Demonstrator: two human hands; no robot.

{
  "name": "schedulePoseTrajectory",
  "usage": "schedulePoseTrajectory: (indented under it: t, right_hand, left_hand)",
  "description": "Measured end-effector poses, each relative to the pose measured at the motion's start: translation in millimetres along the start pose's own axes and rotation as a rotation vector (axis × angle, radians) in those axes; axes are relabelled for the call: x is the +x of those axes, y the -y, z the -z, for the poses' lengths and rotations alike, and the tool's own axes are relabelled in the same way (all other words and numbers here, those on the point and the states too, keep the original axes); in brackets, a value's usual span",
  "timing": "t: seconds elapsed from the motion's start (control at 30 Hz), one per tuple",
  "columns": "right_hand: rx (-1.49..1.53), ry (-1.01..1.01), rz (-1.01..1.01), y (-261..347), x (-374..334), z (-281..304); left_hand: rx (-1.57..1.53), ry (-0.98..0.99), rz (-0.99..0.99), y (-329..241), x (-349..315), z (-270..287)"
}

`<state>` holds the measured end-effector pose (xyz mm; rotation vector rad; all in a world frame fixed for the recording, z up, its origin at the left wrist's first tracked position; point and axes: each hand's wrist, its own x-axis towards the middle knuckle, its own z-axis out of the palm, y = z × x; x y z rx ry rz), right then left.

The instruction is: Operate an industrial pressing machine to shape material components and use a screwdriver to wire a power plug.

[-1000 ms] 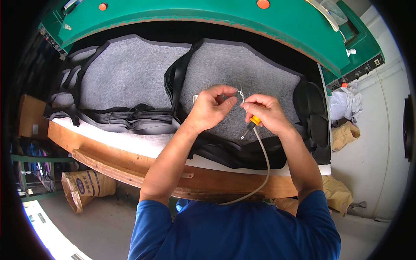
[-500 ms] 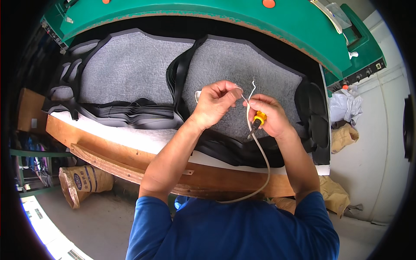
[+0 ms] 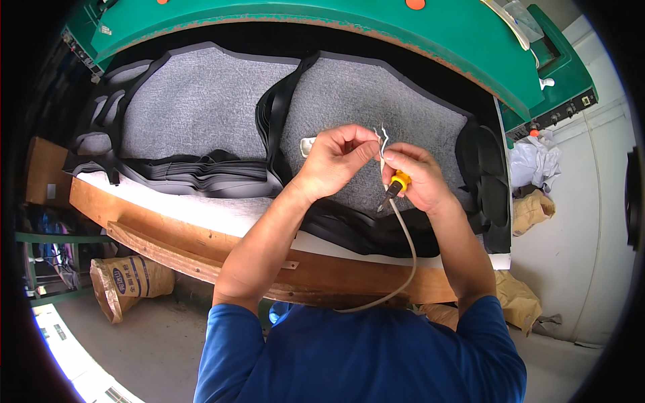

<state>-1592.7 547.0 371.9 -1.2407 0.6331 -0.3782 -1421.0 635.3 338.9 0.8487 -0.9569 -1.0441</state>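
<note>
In front of me, a pale cable (image 3: 412, 245) rises in a loop from my lap to my hands, its end split into two thin white wires (image 3: 384, 136). My left hand (image 3: 336, 160) is closed, thumb and forefinger pinching one wire near its tip. My right hand (image 3: 422, 180) is closed around the cable just below the split. Also in its grip is a screwdriver (image 3: 400, 181) with a yellow handle and dark neck, its tip slanting down toward me. A white plastic piece (image 3: 307, 146) lies behind my left hand, partly hidden, its kind unclear.
Beneath my hands are stacks of grey felt-like panels (image 3: 201, 101) with black edging, on a wooden-edged table (image 3: 168, 232). A green machine beam (image 3: 302, 17) spans the far side. Paper sacks (image 3: 144, 279) stand on the floor at left, with more at right (image 3: 517, 302).
The wire ends have shifted slightly left, and my left fingertips are now nearer the right hand. More of the white plastic piece shows. The screwdriver's tip has swung a little left.
</note>
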Motion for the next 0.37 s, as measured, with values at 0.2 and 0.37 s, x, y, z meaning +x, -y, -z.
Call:
schedulePoseTrajectory:
  t: [0.2, 0.37]
  right_hand:
    - [-0.168, -0.014, 0.028, 3.1, -6.5, 2.6]
    - [-0.397, -0.016, 0.055, 4.2, -8.4, 6.4]
  left_hand:
    - [0.083, 0.012, 0.002, -2.1, -1.4, 0.1]
    - [0.024, 0.003, 0.123, -4.1, -0.9, 1.3]
